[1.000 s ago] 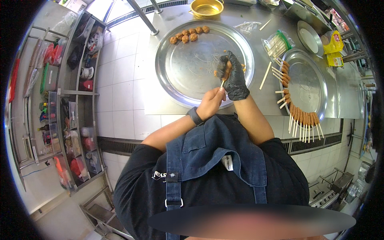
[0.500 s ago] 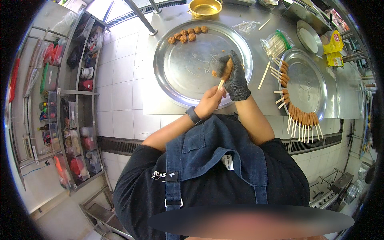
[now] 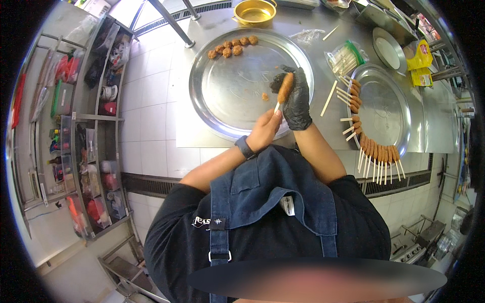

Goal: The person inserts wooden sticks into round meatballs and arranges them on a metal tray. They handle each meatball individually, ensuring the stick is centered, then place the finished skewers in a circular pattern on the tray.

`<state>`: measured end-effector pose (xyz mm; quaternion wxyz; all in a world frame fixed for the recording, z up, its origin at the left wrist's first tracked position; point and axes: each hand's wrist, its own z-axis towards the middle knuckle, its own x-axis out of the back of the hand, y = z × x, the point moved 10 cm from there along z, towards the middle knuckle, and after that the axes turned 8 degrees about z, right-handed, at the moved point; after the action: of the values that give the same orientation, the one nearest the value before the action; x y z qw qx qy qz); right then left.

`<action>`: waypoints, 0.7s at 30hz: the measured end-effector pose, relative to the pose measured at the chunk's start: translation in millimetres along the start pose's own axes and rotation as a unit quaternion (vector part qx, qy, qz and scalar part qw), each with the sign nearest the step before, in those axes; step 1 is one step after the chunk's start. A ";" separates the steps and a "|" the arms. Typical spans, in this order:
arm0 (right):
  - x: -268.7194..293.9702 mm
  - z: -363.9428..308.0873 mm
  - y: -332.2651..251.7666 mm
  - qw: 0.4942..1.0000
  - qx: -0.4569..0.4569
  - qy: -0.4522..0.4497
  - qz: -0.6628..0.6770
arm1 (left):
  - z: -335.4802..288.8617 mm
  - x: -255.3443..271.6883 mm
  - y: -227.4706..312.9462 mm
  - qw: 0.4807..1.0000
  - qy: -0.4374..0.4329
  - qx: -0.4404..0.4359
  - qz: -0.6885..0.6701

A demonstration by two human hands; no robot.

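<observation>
Between thumb and fingers, my bare left hand grips the wooden stick of a meat skewer. The brown minced meat at its upper end is long and smooth, and it tilts up to the right over the large round metal tray. Cupped around this meat is my right hand in a black glove, its fingers partly curled behind it. Small meat scraps lie on the tray beside the glove. Several meatballs sit in two rows near the tray's far left rim.
Right of me, a second metal tray carries finished skewers along its edge, sticks pointing outward. Nearby are a bag of sticks, a loose stick, and a metal bowl. A golden pot stands beyond the large tray.
My right fingers have loosened, so more of the meat shows, now smoother and more upright. The view has shifted slightly. My left hand keeps its grip on the stick.
</observation>
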<state>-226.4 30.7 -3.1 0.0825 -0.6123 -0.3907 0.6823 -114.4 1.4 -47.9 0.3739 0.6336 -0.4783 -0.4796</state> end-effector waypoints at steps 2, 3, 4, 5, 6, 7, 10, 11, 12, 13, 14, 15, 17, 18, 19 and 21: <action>-8.5 -1.4 -14.3 0.990 0.076 -0.043 -0.110 | -1.4 -0.2 1.1 0.999 -0.010 0.015 -0.049; -11.9 -2.2 -6.6 0.991 0.032 -0.075 -0.103 | -2.1 -3.3 2.4 0.996 -0.028 0.022 -0.081; -10.4 -2.4 -1.5 0.991 0.006 -0.077 -0.107 | -3.0 -6.3 4.8 0.992 -0.048 0.024 -0.115; -11.6 -3.3 1.0 0.991 -0.002 -0.089 -0.103 | -3.2 -6.5 4.3 0.991 -0.052 0.037 -0.120; -14.6 -4.7 3.8 0.989 -0.010 -0.110 -0.094 | -3.5 -6.7 4.4 0.989 -0.056 0.046 -0.128; -14.5 -4.6 4.8 0.987 -0.010 -0.115 -0.112 | -3.5 -6.5 4.6 0.988 -0.060 0.054 -0.134; -19.5 -6.1 8.6 0.978 -0.010 -0.146 -0.148 | -3.0 -4.6 7.3 0.985 -0.062 0.053 -0.150; -20.5 -6.7 9.4 0.976 -0.009 -0.150 -0.154 | -3.2 -3.4 7.6 0.986 -0.061 0.053 -0.148; -20.3 -6.8 9.2 0.975 -0.006 -0.148 -0.163 | -3.7 -2.2 7.7 0.986 -0.060 0.052 -0.146; -21.8 -7.5 10.7 0.975 -0.008 -0.152 -0.164 | -4.1 -1.1 7.8 0.986 -0.059 0.052 -0.145; -22.0 -8.1 11.6 0.974 -0.008 -0.149 -0.168 | -4.6 0.0 7.7 0.986 -0.058 0.054 -0.144; -22.0 -9.0 12.7 0.974 -0.009 -0.146 -0.171 | -5.7 1.2 7.5 0.986 -0.059 0.057 -0.144; -22.1 -10.7 13.9 0.966 0.005 -0.139 -0.217 | -8.0 3.5 8.5 0.986 -0.061 0.058 -0.145; -24.3 -11.8 13.8 0.961 0.020 -0.145 -0.235 | -9.2 4.8 9.6 0.986 -0.063 0.057 -0.146; -22.3 -12.0 16.3 0.964 0.015 -0.136 -0.229 | -10.6 5.5 10.7 0.985 -0.065 0.056 -0.147; -22.0 -12.5 19.0 0.968 0.022 -0.137 -0.208 | -13.1 6.8 12.2 0.984 -0.073 0.057 -0.152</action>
<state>-203.0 10.2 2.5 0.1813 -0.4162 -0.5018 0.7363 -104.3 -8.3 -34.8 0.2232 0.6826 -0.4290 -0.5479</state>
